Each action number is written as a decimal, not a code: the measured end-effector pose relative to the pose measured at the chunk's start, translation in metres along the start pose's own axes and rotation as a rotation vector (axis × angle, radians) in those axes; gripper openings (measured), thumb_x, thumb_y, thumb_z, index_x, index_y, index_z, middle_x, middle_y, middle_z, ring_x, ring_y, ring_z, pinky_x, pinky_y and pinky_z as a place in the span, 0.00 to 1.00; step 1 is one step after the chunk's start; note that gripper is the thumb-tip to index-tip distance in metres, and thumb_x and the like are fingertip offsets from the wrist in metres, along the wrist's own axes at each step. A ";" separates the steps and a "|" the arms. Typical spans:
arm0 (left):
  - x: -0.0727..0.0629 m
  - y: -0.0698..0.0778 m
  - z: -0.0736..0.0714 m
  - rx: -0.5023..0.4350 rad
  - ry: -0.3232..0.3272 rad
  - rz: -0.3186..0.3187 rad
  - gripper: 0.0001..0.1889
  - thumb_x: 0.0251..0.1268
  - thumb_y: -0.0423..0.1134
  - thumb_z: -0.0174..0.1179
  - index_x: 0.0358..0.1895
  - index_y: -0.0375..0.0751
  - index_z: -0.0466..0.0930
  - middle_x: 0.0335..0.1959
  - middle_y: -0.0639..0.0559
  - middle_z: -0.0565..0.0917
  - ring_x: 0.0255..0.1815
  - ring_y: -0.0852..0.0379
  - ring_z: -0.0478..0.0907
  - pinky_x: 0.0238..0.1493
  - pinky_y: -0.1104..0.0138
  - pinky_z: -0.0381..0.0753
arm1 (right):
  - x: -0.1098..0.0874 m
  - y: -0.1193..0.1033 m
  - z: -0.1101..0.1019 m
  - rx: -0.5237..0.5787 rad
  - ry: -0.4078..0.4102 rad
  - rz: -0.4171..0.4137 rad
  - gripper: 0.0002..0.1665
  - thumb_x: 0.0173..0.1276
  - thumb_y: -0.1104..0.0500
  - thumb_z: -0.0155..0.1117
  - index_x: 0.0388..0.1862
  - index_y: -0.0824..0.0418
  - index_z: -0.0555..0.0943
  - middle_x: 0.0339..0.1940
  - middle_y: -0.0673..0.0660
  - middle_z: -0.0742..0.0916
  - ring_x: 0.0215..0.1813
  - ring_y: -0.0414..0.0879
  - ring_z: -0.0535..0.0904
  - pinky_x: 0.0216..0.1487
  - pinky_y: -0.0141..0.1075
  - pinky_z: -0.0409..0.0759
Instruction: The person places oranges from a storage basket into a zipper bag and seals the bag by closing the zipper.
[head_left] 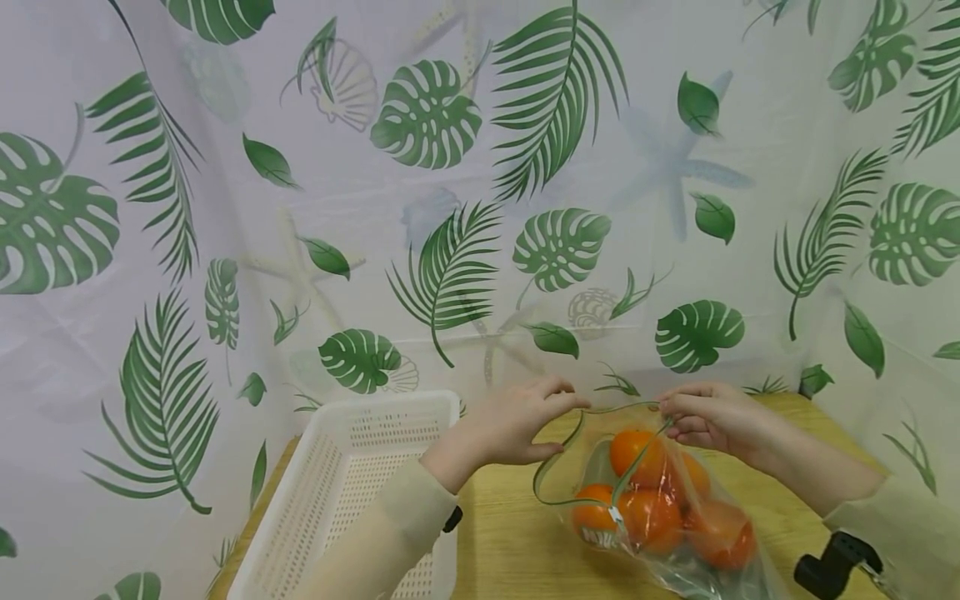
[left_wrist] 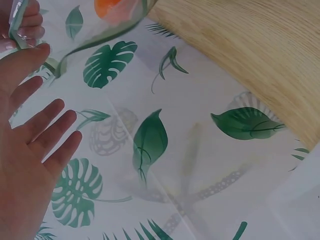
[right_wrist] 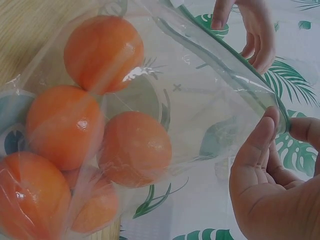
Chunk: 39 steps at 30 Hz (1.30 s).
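A clear zip bag [head_left: 712, 575] with a green-edged mouth and a white slider stands on the table, several oranges [right_wrist: 102, 54] inside it. Its mouth is spread wide in the head view. My right hand [head_left: 716, 421] pinches the far right corner of the mouth between thumb and index finger, as the right wrist view shows up close. On the opposite side my left hand [head_left: 517, 421] is at the green edge, thumb and fingers spread apart. In the left wrist view the left hand's fingers [left_wrist: 59, 122] are loosely extended, with one fingertip by the green strip.
A white perforated plastic basket [head_left: 446, 542] stands on the wooden table [head_left: 510, 533] left of the bag, partly behind my left forearm. A leaf-patterned white curtain [head_left: 465, 183] hangs right behind the table and along its sides.
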<state>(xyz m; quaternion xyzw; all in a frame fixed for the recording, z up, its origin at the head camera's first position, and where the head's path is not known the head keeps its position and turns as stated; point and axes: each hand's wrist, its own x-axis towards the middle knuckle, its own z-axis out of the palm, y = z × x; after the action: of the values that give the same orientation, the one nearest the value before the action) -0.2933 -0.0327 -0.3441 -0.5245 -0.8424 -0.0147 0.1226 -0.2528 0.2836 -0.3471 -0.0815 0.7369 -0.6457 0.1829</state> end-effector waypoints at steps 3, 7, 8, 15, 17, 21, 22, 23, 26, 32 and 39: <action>0.002 -0.005 0.003 0.006 -0.007 -0.014 0.31 0.70 0.46 0.72 0.74 0.51 0.74 0.66 0.51 0.79 0.64 0.54 0.81 0.68 0.63 0.81 | 0.000 0.000 0.000 0.007 -0.002 0.002 0.12 0.83 0.61 0.54 0.50 0.59 0.85 0.35 0.46 0.89 0.35 0.36 0.87 0.44 0.28 0.89; 0.006 -0.010 0.007 0.013 -0.017 -0.033 0.29 0.72 0.45 0.70 0.73 0.51 0.74 0.66 0.50 0.80 0.63 0.54 0.82 0.68 0.64 0.81 | 0.000 0.000 0.000 0.000 0.000 0.002 0.11 0.83 0.61 0.54 0.51 0.60 0.84 0.35 0.46 0.89 0.35 0.36 0.87 0.44 0.28 0.89; 0.007 -0.011 0.007 0.014 -0.020 -0.037 0.29 0.72 0.45 0.70 0.73 0.50 0.74 0.65 0.50 0.80 0.63 0.54 0.82 0.67 0.64 0.81 | 0.000 0.000 0.000 -0.004 0.000 0.001 0.12 0.83 0.61 0.54 0.52 0.61 0.84 0.35 0.46 0.89 0.35 0.36 0.87 0.44 0.28 0.89; 0.018 -0.013 0.012 0.049 -0.074 -0.068 0.30 0.73 0.46 0.69 0.76 0.54 0.73 0.67 0.53 0.81 0.64 0.56 0.81 0.67 0.66 0.81 | 0.000 0.001 0.000 -0.015 0.001 -0.009 0.12 0.84 0.61 0.53 0.54 0.63 0.83 0.36 0.46 0.88 0.35 0.36 0.87 0.45 0.29 0.89; 0.021 -0.012 0.013 0.054 -0.089 -0.068 0.30 0.74 0.45 0.68 0.76 0.54 0.72 0.67 0.54 0.81 0.65 0.57 0.81 0.67 0.67 0.81 | 0.000 0.001 0.000 -0.013 -0.001 -0.010 0.12 0.84 0.61 0.53 0.53 0.62 0.84 0.36 0.46 0.88 0.35 0.36 0.87 0.44 0.29 0.89; 0.025 -0.010 0.017 0.045 -0.078 -0.034 0.27 0.75 0.41 0.67 0.74 0.55 0.75 0.66 0.55 0.82 0.64 0.58 0.81 0.66 0.68 0.81 | 0.001 0.001 -0.001 -0.011 -0.010 -0.015 0.12 0.84 0.61 0.53 0.51 0.61 0.84 0.36 0.46 0.89 0.35 0.36 0.87 0.45 0.29 0.89; 0.025 -0.010 0.017 0.042 -0.068 -0.019 0.26 0.75 0.40 0.67 0.73 0.55 0.76 0.65 0.55 0.82 0.64 0.57 0.82 0.66 0.68 0.81 | 0.001 0.001 -0.001 -0.011 -0.011 -0.016 0.12 0.84 0.61 0.53 0.51 0.60 0.84 0.36 0.46 0.89 0.35 0.36 0.87 0.45 0.29 0.89; 0.026 -0.010 0.018 0.038 -0.058 -0.003 0.24 0.75 0.39 0.67 0.72 0.55 0.77 0.64 0.55 0.83 0.63 0.57 0.82 0.66 0.68 0.80 | 0.001 0.001 -0.001 -0.011 -0.013 -0.017 0.12 0.84 0.61 0.53 0.51 0.60 0.84 0.36 0.46 0.89 0.36 0.36 0.87 0.45 0.29 0.89; 0.027 -0.010 0.019 0.022 -0.031 0.038 0.21 0.75 0.38 0.67 0.67 0.53 0.81 0.63 0.53 0.84 0.63 0.56 0.82 0.67 0.68 0.80 | 0.001 0.001 -0.002 -0.011 -0.017 -0.018 0.12 0.84 0.61 0.53 0.50 0.59 0.85 0.36 0.45 0.89 0.36 0.36 0.87 0.45 0.29 0.89; 0.027 -0.010 0.018 0.016 0.005 0.068 0.15 0.75 0.40 0.68 0.61 0.51 0.87 0.60 0.53 0.86 0.62 0.56 0.83 0.68 0.69 0.79 | 0.001 0.000 -0.002 -0.009 -0.014 -0.014 0.12 0.84 0.61 0.52 0.49 0.58 0.85 0.36 0.45 0.88 0.35 0.36 0.87 0.45 0.29 0.89; 0.026 -0.011 0.020 0.005 0.062 0.102 0.10 0.76 0.39 0.67 0.55 0.50 0.90 0.54 0.55 0.88 0.56 0.58 0.85 0.63 0.70 0.81 | -0.001 -0.002 0.001 -0.015 -0.014 -0.011 0.11 0.84 0.61 0.53 0.52 0.60 0.84 0.36 0.45 0.88 0.36 0.36 0.87 0.45 0.29 0.88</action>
<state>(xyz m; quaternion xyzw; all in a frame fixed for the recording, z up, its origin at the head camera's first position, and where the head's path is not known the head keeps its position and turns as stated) -0.3174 -0.0118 -0.3562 -0.5656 -0.8105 -0.0226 0.1506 -0.2522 0.2831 -0.3455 -0.0916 0.7399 -0.6406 0.1837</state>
